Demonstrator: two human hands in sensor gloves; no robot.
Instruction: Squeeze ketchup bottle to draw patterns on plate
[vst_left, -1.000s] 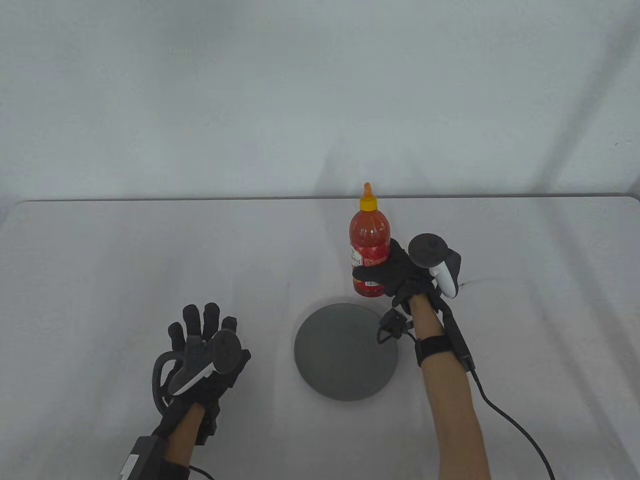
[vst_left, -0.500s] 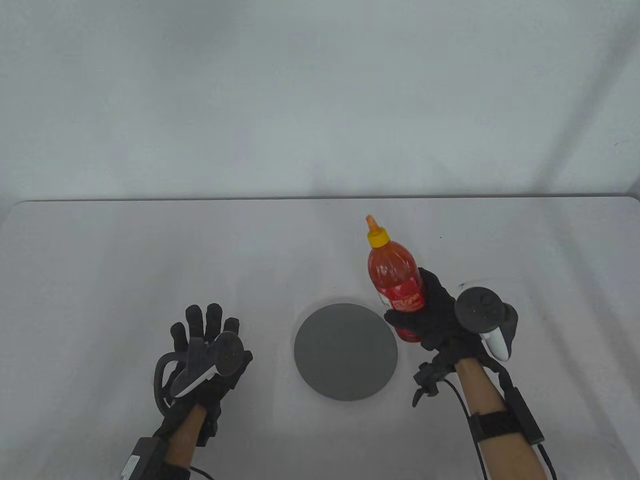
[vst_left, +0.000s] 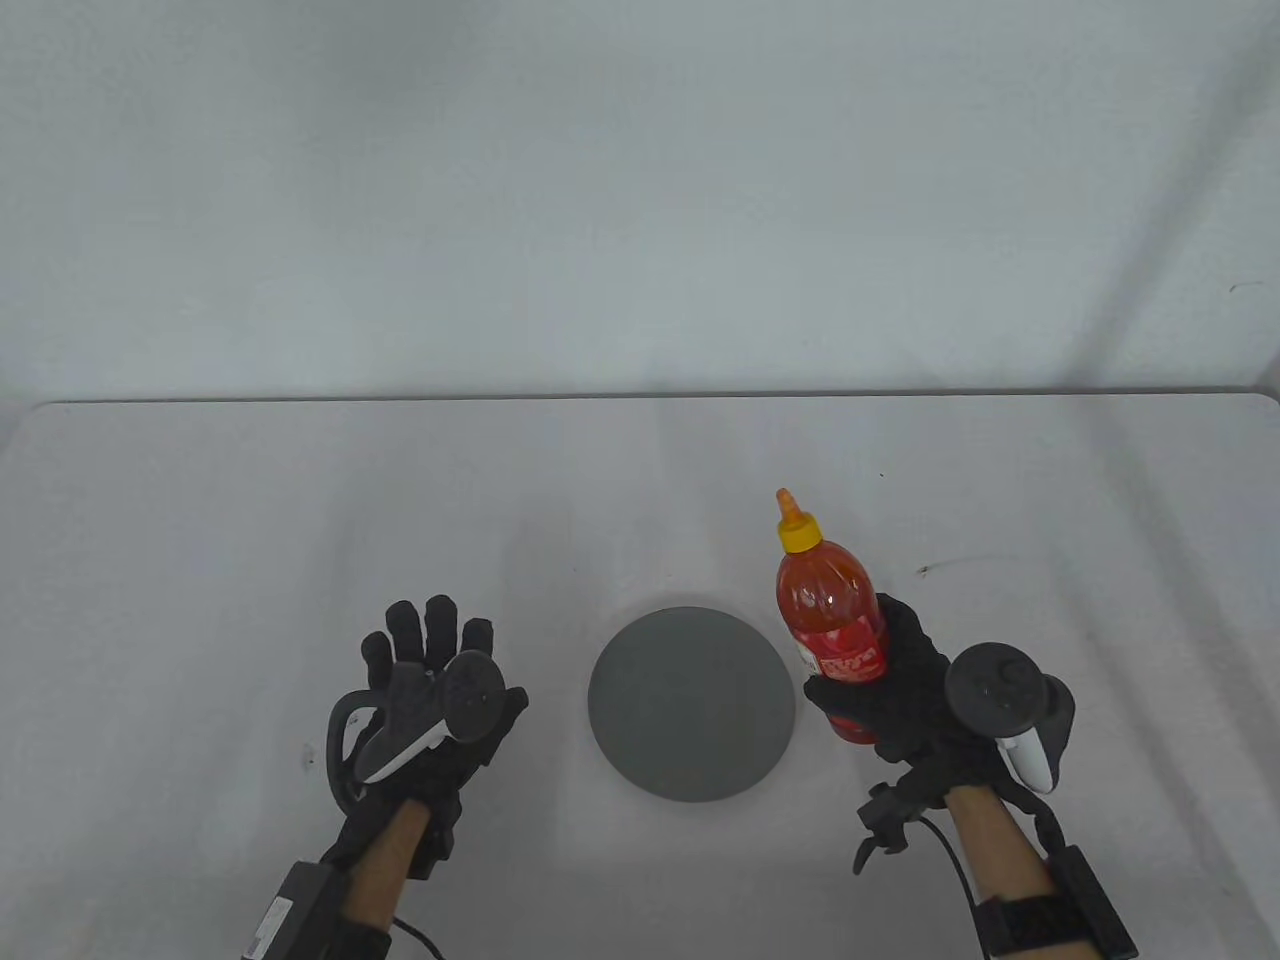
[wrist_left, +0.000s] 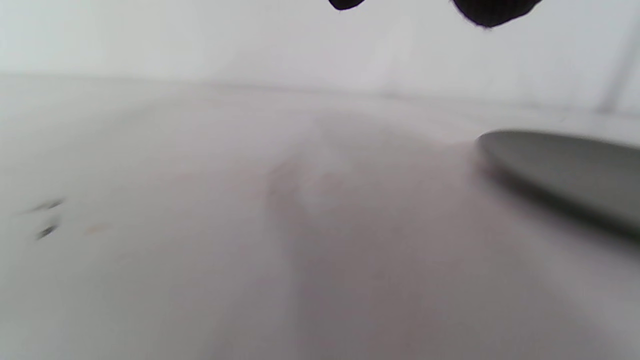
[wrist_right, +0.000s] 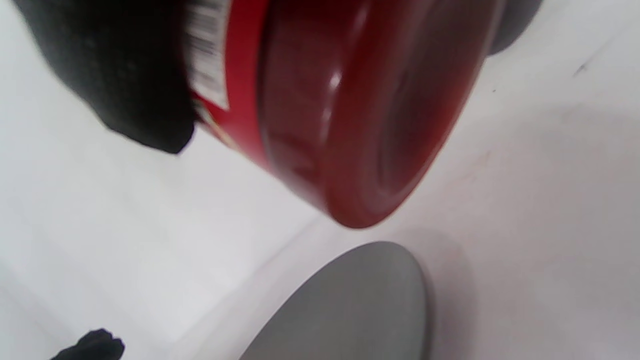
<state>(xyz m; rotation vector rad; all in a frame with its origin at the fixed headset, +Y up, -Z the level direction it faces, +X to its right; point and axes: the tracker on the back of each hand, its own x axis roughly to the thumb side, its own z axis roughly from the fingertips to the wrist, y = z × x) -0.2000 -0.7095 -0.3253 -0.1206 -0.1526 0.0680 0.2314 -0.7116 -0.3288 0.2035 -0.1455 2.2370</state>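
Table view, bottle: the right hand (vst_left: 905, 690) grips the ketchup bottle (vst_left: 828, 620) around its lower body, lifted off the worktop (vst_left: 200, 520), nozzle up and leaning slightly left, just right of the plate (vst_left: 691, 701).
Right wrist view, base: the red bottom of the bottle hangs above the white surface with the grey plate edge below it; no contact between them.
Left hand: the left hand (vst_left: 430, 690) lies left of the plate with fingers spread, holding nothing.
Plate: bare grey, no ketchup on it that I can see.
Cap: the yellow cap with its orange tip (vst_left: 788, 497) looks closed, though I cannot tell for sure.
Risk, blocked nozzle: squeezing with the tip sealed would likely yield nothing, or a sudden spurt.
Risk, spill: inverting before the nozzle is over the plate could drip sauce on the worktop.
Risk, grip: a low one-handed hold may let the bottle swing when tipped.
Risk, plate: nothing steadies it, so a bump could slide it.
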